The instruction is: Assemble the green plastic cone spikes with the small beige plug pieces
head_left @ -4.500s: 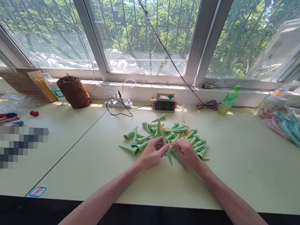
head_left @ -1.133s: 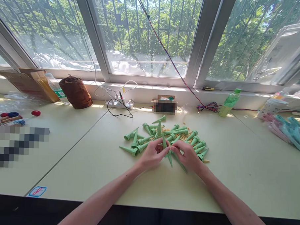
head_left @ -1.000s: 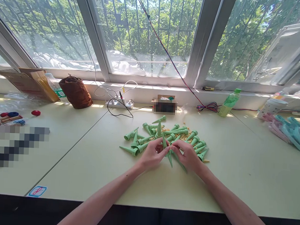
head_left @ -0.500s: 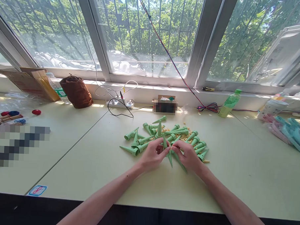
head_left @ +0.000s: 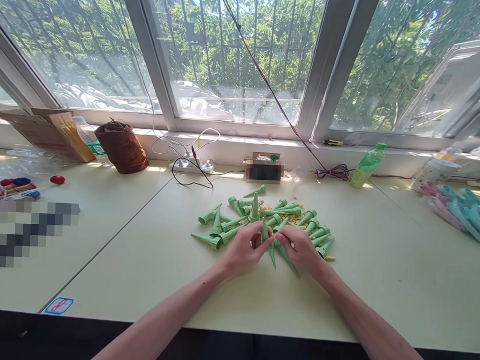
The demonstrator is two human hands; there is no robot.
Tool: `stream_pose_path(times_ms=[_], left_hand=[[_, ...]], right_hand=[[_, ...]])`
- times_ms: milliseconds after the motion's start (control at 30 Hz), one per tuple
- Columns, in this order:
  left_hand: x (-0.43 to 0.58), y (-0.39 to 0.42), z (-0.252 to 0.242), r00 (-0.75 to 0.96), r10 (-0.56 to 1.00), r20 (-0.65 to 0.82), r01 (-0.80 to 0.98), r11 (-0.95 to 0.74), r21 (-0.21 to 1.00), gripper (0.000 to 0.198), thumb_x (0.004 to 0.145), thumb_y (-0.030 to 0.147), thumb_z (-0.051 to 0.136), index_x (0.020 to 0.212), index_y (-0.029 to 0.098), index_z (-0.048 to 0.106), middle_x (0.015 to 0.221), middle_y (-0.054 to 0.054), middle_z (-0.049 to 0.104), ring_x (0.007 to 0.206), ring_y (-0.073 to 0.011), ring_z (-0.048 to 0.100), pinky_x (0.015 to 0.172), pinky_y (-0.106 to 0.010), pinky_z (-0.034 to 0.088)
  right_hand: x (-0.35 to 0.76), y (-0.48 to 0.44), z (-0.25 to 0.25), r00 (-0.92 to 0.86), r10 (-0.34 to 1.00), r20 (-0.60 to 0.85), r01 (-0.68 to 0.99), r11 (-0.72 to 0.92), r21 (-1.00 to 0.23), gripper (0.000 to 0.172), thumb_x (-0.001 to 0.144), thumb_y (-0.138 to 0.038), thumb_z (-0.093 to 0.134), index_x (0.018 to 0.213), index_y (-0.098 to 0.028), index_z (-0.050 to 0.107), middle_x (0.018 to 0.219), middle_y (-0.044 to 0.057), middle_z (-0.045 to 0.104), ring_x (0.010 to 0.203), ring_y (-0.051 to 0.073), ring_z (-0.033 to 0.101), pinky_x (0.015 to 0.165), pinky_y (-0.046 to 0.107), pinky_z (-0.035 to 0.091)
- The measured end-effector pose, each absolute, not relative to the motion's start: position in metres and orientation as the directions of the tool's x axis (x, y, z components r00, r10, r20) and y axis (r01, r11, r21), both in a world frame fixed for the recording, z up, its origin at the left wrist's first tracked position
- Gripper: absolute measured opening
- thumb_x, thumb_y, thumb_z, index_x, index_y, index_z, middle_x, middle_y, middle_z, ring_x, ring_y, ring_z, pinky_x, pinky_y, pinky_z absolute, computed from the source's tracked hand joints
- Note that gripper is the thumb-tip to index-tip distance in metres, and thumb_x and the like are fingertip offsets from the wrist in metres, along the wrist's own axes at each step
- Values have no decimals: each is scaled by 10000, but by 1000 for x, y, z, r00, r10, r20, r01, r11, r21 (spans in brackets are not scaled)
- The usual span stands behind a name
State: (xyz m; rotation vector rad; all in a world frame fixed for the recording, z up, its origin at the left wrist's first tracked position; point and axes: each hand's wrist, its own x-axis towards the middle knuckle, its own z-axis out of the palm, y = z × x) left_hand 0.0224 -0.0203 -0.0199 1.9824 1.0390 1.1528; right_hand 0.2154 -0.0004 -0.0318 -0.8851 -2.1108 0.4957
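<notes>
Several green plastic cones (head_left: 211,241) with ribbed collars lie in a loose pile around small tan pieces (head_left: 267,206). One cone (head_left: 255,206) stands upright, tip up, behind my hands. My left hand (head_left: 247,246) is closed on a green spike (head_left: 265,231) that points up between thumb and fingers. Just to its right, my right hand (head_left: 298,247) is pinched, its fingertips almost touching the left ones; whatever they hold is too small to make out. More green tips stick out below both hands.
Along the window side of the table (head_left: 140,271) are a brown pouch (head_left: 121,147), a power strip (head_left: 193,165), a small box (head_left: 265,169) and a green bottle (head_left: 367,165). Teal and pink bags (head_left: 467,211) lie at right; a red ball (head_left: 57,180) is at left.
The green spike in my left hand has tilted slightly, and my right fingertips have shifted a little against it. The pile looks the same.
</notes>
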Motion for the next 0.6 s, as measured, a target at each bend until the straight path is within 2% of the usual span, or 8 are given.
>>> stream_pose_path(times_ms=[400,500,600], left_hand=[[23,-20,-23,297,804,515,389,-594,704,120,912,280,587,881,164,604,741,14,559,513,-57,399,509,-205,348],[24,-19,-22,281,817,504,356,-577,735,137,912,291,595,871,161,607,776,2,583,518,-54,410,506,-203,352],[25,-18,-20,254,860,443,264,-502,824,179,914,334,604,895,156,603,825,-11,593,525,-50,429,492,-197,348]], right_hand=[[215,-1,-30,-444,737,510,443,675,-590,328,1020,-286,393,712,-201,469,659,-10,500,614,138,446,601,267,351],[214,-3,-28,-415,743,525,424,669,-611,293,1019,-286,407,761,-201,514,695,-2,543,641,142,479,623,264,376],[212,-4,-25,-396,744,539,392,668,-633,221,1015,-284,427,859,-202,560,775,16,600,695,149,527,660,263,407]])
